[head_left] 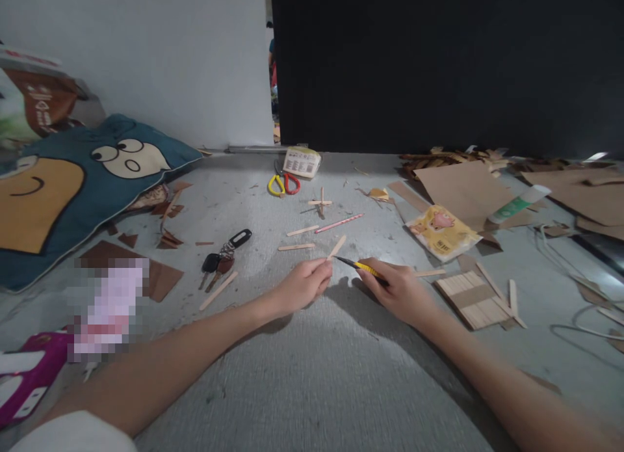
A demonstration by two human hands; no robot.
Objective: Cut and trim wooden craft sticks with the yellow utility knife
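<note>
Between the fingers of my left hand a wooden craft stick is pinched, its far end pointing up and to the right. My right hand is closed round a yellow and black utility knife. The knife's dark blade points left and its tip is close to the stick, just by my left fingertips; whether it touches I cannot tell. Loose craft sticks lie just beyond my left hand, beside a red and white pencil. A small cross-shaped piece made of sticks stands farther back.
Scissors lie at the back by a small packet. Keys and a blue cushion are on the left. To the right are a banded stack of sticks, a yellow packet, a glue tube and cardboard.
</note>
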